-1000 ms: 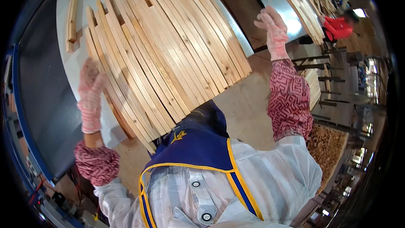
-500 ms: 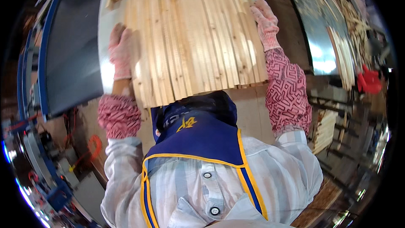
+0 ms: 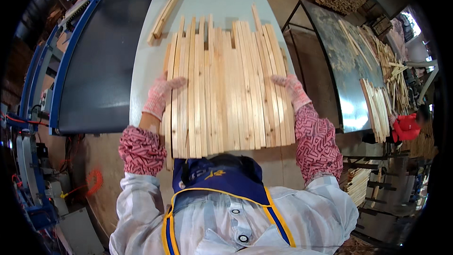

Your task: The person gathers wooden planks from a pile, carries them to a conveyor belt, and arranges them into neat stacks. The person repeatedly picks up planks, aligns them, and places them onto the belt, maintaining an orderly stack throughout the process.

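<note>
A row of long, pale wooden strips point(image 3: 222, 94) lies side by side on a light grey-green table point(image 3: 212, 0). The far ends are uneven; the near ends reach past the table edge close to my apron. My left hand point(image 3: 159, 95), in a pink-and-white knit glove, grips the row's left side with its thumb over the top. On the opposite side, my right hand point(image 3: 293, 90), gloved alike, has its thumb on the outer strips. The other fingers of both hands are largely hidden down the sides. Two loose strips point(image 3: 165, 15) lie at the table's far left.
A dark conveyor belt point(image 3: 108, 61) in a blue frame runs along the left. To the right stands a metal-topped table point(image 3: 330, 42) with piled strips point(image 3: 375, 108). A person in red point(image 3: 406, 126) is beyond it. An orange coiled hose point(image 3: 94, 182) hangs at lower left.
The view has shifted, showing more of the table's far end. Both hands have turned inward, bringing their thumbs over the outer strips; before, they lay along the sides.
</note>
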`<state>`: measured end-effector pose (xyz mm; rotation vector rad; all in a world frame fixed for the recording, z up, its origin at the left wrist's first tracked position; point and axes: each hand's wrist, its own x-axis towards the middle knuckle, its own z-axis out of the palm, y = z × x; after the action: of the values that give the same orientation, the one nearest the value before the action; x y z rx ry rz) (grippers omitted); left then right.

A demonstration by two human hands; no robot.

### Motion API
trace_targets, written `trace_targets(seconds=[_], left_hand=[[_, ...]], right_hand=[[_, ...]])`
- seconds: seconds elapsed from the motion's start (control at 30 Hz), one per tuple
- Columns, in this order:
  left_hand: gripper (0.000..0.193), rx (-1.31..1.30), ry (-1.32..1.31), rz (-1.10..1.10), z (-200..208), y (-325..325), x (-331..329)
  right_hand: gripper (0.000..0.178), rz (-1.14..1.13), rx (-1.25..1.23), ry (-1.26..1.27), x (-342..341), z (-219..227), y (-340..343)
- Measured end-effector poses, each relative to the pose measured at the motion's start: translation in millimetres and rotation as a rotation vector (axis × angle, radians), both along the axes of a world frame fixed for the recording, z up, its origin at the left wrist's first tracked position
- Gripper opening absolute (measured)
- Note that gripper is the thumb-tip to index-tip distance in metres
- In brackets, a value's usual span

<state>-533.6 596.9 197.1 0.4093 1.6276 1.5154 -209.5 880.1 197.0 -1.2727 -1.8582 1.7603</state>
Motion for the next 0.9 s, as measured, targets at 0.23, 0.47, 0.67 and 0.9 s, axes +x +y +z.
trace_targets(seconds=[0.23,0.47,0.67,0.9], left_hand=[[0.071,0.148,-0.214,0.071,22,-9,16],[0.064,0.378,-0.043,0.035,63,-17,26],[0.06,0.616,0.386,-0.019,162,6,-17],[0.053,0.794,0.551,-0.034,248,60,-22]], right_hand=[[0.046,-0.19,-0.442,0.375,0,11,-21],[0.047,0.164,-0.045,0.555,-5,57,-40],[0.042,0.58,0.0,0.92,-16,140,18],[0.054,0.663,-0.048,1.135,-11,193,161]])
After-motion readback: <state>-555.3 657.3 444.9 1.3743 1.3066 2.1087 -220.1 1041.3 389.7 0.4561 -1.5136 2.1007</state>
